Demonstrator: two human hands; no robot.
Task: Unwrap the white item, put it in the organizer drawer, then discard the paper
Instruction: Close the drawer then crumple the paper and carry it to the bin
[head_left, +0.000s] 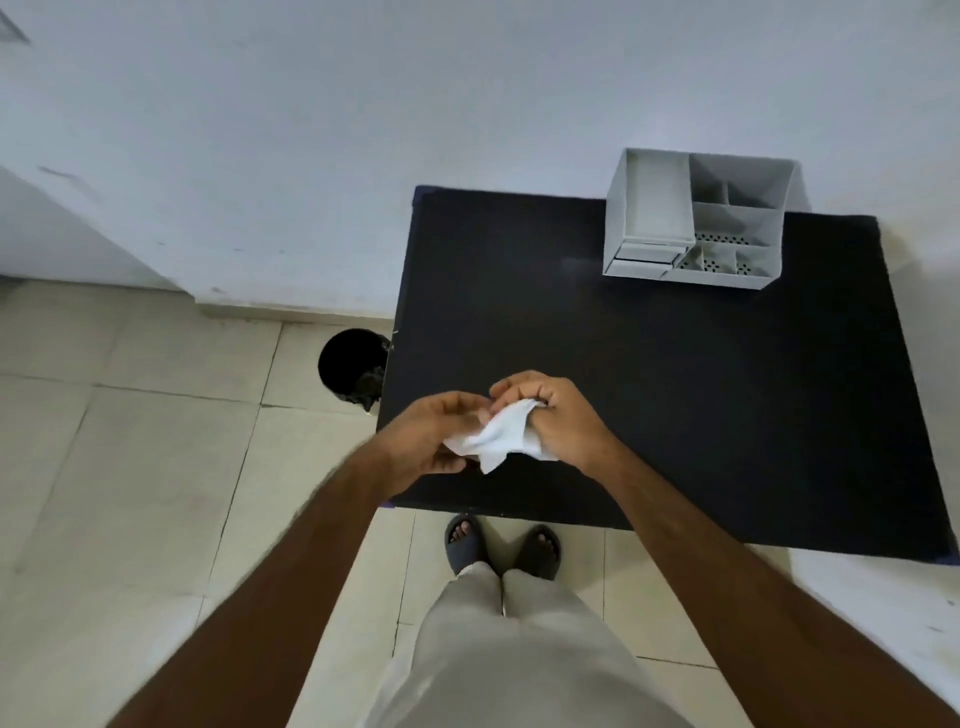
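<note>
Both my hands hold a crumpled white paper (501, 436) over the near left part of the black table (675, 389). My left hand (431, 441) grips its left end and my right hand (556, 415) is closed around its right end. The white item inside is hidden by paper and fingers. The grey desk organizer (696, 218) stands at the far right of the table, with two small drawers (644, 260) at its front left; both look pushed in.
A black waste bin (350, 366) stands on the tiled floor just left of the table. A white wall runs behind the table. My legs and sandalled feet are at the table's near edge.
</note>
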